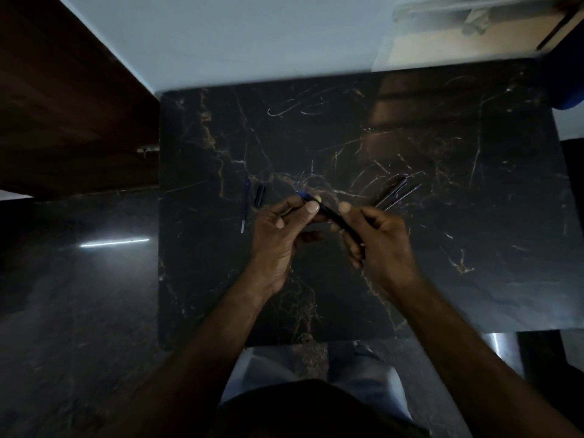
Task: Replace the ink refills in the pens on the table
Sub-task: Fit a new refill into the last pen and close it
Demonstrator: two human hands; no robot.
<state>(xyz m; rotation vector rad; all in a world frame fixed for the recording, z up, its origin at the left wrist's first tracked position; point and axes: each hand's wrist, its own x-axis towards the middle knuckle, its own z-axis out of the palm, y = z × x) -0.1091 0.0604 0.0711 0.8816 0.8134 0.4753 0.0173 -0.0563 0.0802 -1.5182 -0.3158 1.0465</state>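
Observation:
A dark pen (335, 218) with a blue end is held slantwise above the middle of the black marble table (442, 248). My left hand (281, 238) pinches its blue upper end between thumb and fingers. My right hand (382, 245) grips the lower part of the barrel. On the table to the left lie a thin blue refill (245, 205) and a short dark pen cap (259, 196). To the right of my hands lie a dark pen (392, 191) and a thin refill (403, 196), side by side and slanted.
A dark wooden cabinet (69, 105) stands at the left beside the table. A pale wall (252, 36) runs behind the table's far edge. My knees in light trousers (360, 371) show below the near edge. The floor at the left is dark and glossy.

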